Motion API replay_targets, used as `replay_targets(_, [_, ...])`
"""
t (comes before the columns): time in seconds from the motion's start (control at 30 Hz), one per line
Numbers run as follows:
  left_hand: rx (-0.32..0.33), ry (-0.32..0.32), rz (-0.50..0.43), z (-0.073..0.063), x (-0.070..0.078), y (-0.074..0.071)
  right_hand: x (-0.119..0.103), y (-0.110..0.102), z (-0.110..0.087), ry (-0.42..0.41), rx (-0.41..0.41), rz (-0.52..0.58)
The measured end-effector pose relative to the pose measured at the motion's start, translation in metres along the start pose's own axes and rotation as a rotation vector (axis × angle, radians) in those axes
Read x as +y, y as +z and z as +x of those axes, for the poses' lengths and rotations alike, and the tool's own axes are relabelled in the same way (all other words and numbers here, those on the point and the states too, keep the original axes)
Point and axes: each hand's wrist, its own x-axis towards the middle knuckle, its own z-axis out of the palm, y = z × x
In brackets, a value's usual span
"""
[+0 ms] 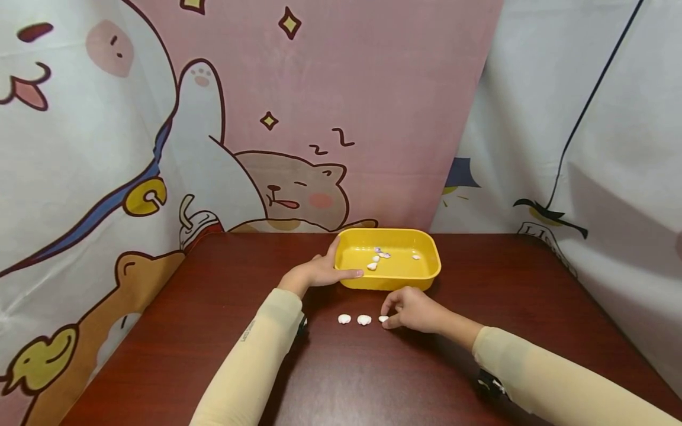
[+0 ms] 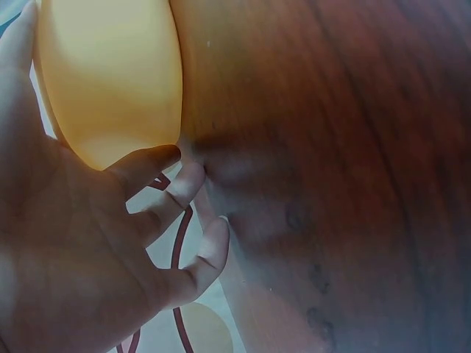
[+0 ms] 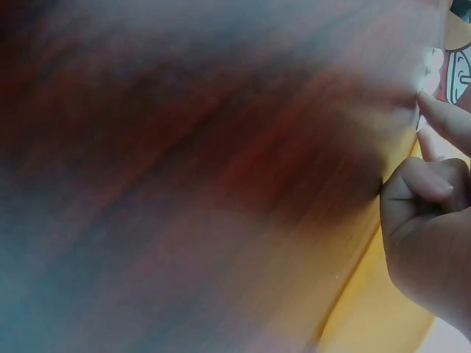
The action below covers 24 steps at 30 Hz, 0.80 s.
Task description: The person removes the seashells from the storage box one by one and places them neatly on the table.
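Note:
A yellow plastic tray point(image 1: 388, 283) stands on the table, with several small white and purple-tinged shells point(image 1: 372, 266) inside. My left hand point(image 1: 318, 272) holds its left end, the thumb along the front and the fingers around the side. In the left wrist view, the palm lies close to the yellow wall point(image 2: 110, 73). In front of the tray, two white shells, one at left point(image 1: 344, 319) and one in the middle point(image 1: 364, 320), lie in a row. At the row's right end, my right hand point(image 1: 418, 309) pinches a third white shell point(image 1: 383, 319), partly hidden by the fingertips.
The dark reddish wooden table point(image 1: 341, 378) reaches back to a cloth backdrop point(image 1: 394, 118) with cartoon animals. Another white shell point(image 1: 415, 257) lies apart at the right inside the tray.

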Motion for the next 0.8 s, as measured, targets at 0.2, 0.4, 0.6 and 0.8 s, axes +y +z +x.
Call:
replay_targets(0.2, [0.005,-0.002,0.003,-0.0011,0.0002,0.0001,0.0003,0.0012,-0.0002,0.006,-0.003,0.009])
replay_targets(0.4, [0.001,0.001,0.0,-0.0011,0.0001,0.0005,-0.0001,0.0018,-0.0008,0.005,-0.004,0.017])
replay_targets(0.6, [0.001,0.004,0.0,-0.0017,0.0004,0.0005,-0.0008,0.0013,-0.0008,0.009,-0.004,0.014])
replay_targets(0.8, [0.005,0.003,0.005,-0.0018,0.0011,-0.0006,-0.0007,0.0014,-0.0007,0.011,-0.002,0.017])
